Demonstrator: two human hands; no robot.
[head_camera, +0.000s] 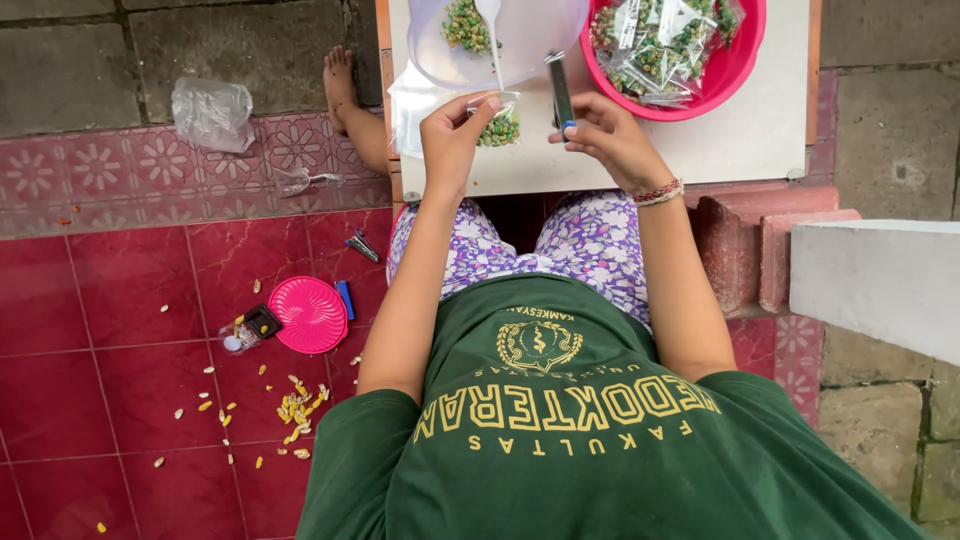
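My left hand (452, 135) pinches the top of a small clear plastic bag of green and yellow snack pieces (499, 125) on the white tabletop (740, 140). My right hand (605, 135) grips a slim dark tool with a blue tip (561, 92), held upright just right of the bag. Behind them stands a clear plastic bowl (530, 40) with more of the snack and a white spoon (491, 30) in it. A pink bowl (735, 70) at the right holds several filled, sealed bags (655, 45).
On the red tiled floor to the left lie a round pink lid (310, 314), a small bottle (240, 335), scattered yellow bits (295, 405) and a crumpled clear bag (212, 112). A brick step (760, 240) and white ledge (880, 280) are at right. A bare foot (340, 80) rests beside the table.
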